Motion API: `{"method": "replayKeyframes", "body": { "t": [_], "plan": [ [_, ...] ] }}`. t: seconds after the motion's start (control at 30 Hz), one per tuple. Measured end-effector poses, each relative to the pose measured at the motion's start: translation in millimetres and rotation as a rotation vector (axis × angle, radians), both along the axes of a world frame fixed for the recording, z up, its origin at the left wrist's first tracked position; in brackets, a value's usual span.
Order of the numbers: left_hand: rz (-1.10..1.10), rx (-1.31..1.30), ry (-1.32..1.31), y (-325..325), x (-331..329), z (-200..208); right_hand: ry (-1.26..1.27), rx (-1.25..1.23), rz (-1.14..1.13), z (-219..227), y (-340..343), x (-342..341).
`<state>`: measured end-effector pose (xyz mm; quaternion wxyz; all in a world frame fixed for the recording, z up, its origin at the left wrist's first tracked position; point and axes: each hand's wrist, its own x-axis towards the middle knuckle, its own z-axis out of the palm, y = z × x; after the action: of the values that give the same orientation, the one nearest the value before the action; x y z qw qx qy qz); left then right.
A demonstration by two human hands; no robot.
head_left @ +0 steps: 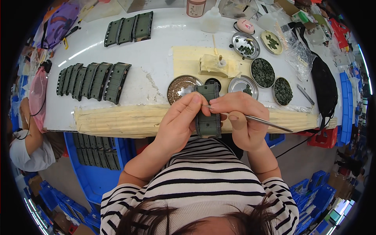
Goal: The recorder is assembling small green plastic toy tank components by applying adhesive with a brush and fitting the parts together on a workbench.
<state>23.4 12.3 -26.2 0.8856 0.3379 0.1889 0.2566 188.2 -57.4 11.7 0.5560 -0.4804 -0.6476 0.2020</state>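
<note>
Left hand (176,123), closed on the green panel (208,126) at 12 o'clock from the striped shirt (207,176), presumably steadies it for the metal tool (270,123) pinched firmly in the right hand (248,117); green pieces (263,73) at 1 o'clock, likely for reach.

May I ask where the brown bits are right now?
In the head view, the brown bits lie in a round dish just beyond the left hand.

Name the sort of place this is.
Probably an assembly workshop: a white table bears rows of curved, dark-green ribbed pieces and round metal dishes of small dark-green parts; a blue plastic crate holds more.
</note>
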Motion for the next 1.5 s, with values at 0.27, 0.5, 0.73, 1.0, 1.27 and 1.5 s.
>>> {"method": "replayKeyframes", "body": {
  "t": [0.27, 0.5, 0.73, 1.0, 1.27, 1.5],
  "plan": [
    [0.225, 0.07, 0.022, -0.3, -4.5, 24.2, 0.324, -0.083, -0.279, -13.9, -3.9, 20.1],
    [0.265, -0.17, -0.168, 10.9, -17.4, 12.8, 0.104, -0.19, -0.342, -37.8, 2.3, 20.7],
    [0.249, -0.296, -0.217, 10.0, -21.8, 6.0, -0.064, -0.231, -0.349, -37.5, 7.4, 17.5],
    [0.311, -0.256, -0.152, 8.7, -20.3, 13.7, -0.128, -0.22, -0.373, -37.3, 8.8, 17.1],
    [0.336, -0.327, -0.189, 11.4, -25.0, 13.1, -0.15, -0.178, -0.358, -36.6, 7.8, 16.8],
    [0.373, -0.393, -0.127, 10.7, -18.0, 18.7, 0.091, 0.08, -0.124, -6.9, -3.8, 11.4]
  ]
}}
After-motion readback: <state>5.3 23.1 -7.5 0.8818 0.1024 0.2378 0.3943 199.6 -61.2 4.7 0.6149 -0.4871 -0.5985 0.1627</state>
